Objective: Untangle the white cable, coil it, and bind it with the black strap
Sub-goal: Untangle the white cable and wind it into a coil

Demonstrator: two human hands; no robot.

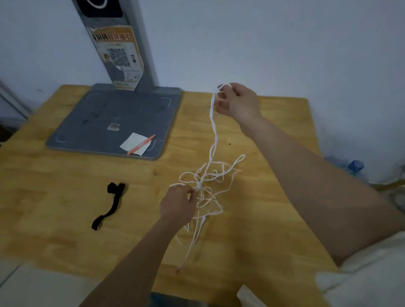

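On the wooden tabletop (42,190) the white cable (213,138) ran as one twisted strand from far and high down to a loose knot of loops near the middle. The right hand (238,100) pinched the strand's upper end, raised at the far right; the left hand (177,205), fingers curled on the knot, sat nearer and lower. The black strap (113,204) lay untouched to the left, well apart from both, so the left hand was the closer one.

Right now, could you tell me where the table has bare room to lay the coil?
Bare wood lies between the black strap and the table near edge. It is crowded around the white cable tangle by both hands.
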